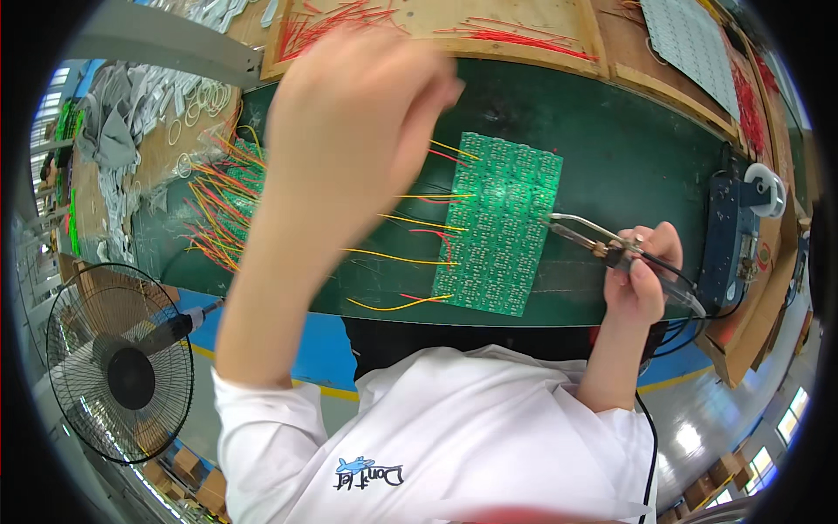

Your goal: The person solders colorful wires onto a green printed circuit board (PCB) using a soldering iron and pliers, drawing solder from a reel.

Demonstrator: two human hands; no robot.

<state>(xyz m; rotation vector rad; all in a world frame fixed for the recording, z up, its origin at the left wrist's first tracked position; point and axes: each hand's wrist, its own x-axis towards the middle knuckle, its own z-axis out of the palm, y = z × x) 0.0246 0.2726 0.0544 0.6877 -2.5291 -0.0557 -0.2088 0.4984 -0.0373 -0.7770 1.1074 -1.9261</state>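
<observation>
My right hand (644, 275) is closed around a soldering iron (602, 251) with a curved metal tube alongside it. Its tip reaches the right edge of a green circuit board panel (497, 227); whether it touches cannot be made out. Several yellow and red wires stick out from the panel's left side. My left hand (367, 105) is raised over the back of the table, left of the panel, smeared by motion. The fingers look curled, but what they hold, if anything, does not show. Red wires (524, 37) lie in a wooden tray (428, 17) just beyond it.
A wired green board stack (249, 166) lies left, partly behind my left forearm. At right stands a dark blue box (729, 240) with a white spool (765, 190) and black cables. A black fan (122, 367) is near left. The green tabletop (646, 166) has a wooden-framed back edge.
</observation>
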